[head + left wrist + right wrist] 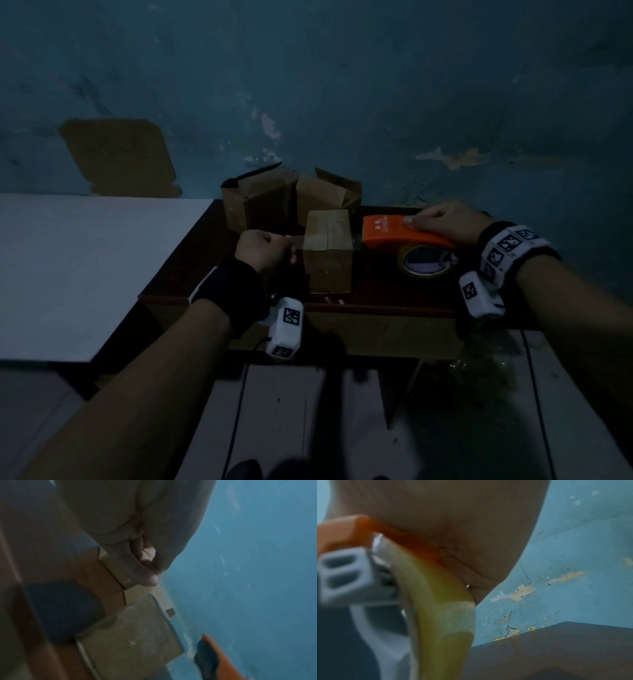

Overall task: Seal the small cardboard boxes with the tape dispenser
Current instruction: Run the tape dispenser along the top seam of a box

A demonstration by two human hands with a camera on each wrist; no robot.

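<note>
A small closed cardboard box point(328, 255) stands on the dark wooden table point(376, 291), its top flaps meeting at a seam. A clear tape strip point(298, 241) stretches across the box top. My left hand point(270, 251) is at the box's left side, fingers curled, pinching the tape's free end point(130, 566). My right hand point(442, 222) grips the orange tape dispenser point(394, 231) just right of the box, with its yellowish tape roll point(424, 262) below. The right wrist view shows the tape roll point(440, 608) and the orange dispenser body point(342, 532) close up.
Two open cardboard boxes point(263, 202) point(329, 192) stand behind the closed one against the blue peeling wall point(342, 85). A white surface point(85, 267) lies to the left. A flat cardboard piece point(120, 157) leans on the wall. White floor tiles point(308, 428) lie below.
</note>
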